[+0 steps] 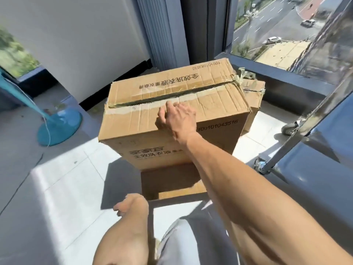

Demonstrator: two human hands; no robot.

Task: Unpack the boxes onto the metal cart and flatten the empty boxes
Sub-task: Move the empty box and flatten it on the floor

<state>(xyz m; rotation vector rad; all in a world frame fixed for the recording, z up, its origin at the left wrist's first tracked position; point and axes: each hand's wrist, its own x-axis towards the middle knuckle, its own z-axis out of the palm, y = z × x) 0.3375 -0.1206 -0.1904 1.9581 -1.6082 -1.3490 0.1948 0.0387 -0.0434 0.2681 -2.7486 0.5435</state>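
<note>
A large taped cardboard box (191, 87) with printed characters sits on top of another cardboard box (172, 182) on the tiled floor. My right hand (177, 117) rests on the near top edge of the upper box, fingers curled down onto the taped centre seam. My left hand (131, 204) hangs low in front of the lower box, fingers loosely curled, holding nothing. A third cardboard box (252, 98) stands behind the stack on the right. The metal cart (298, 138) shows at the right as a shiny frame with a wheel (289, 128).
A blue fan stand (59, 127) with a white cord stands on the floor at the left. A white wall (80, 44) and grey vertical blinds (162, 29) are behind the boxes. A large window (277, 31) with a dark sill runs along the right.
</note>
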